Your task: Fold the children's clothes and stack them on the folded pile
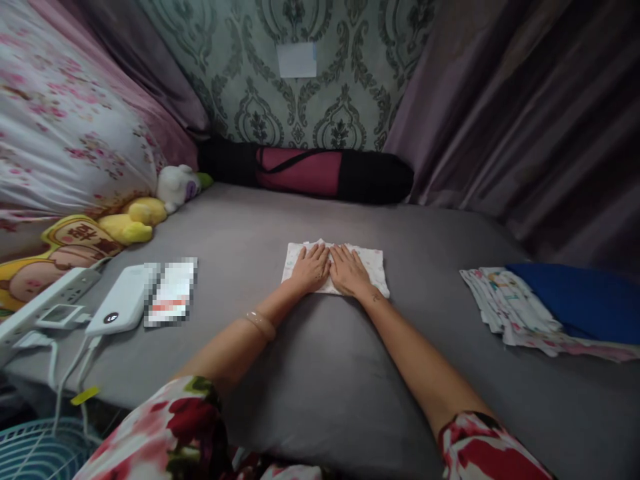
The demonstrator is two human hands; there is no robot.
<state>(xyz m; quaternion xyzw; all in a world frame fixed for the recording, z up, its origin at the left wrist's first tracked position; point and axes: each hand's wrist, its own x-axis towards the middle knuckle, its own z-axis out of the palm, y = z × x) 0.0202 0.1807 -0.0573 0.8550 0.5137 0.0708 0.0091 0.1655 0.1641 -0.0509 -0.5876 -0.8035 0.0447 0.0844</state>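
Note:
A small folded white cloth point(373, 263) with a faint print lies on the grey bed sheet point(310, 373) in the middle of the view. My left hand point(311, 268) rests flat on its left half, fingers stretched out and pointing away from me. My right hand point(348, 269) lies flat beside it on the cloth's middle, fingers stretched out too. The two hands touch side by side. Neither hand holds anything. A pale bangle point(261, 325) sits on my left wrist.
A stack of folded printed cloths point(510, 310) and a blue cloth point(580, 297) lie at the right. A white power bank point(123, 300), a power strip point(47, 300) and cables sit at the left, near plush toys point(133, 220). A dark rolled bag point(320, 172) lines the far wall.

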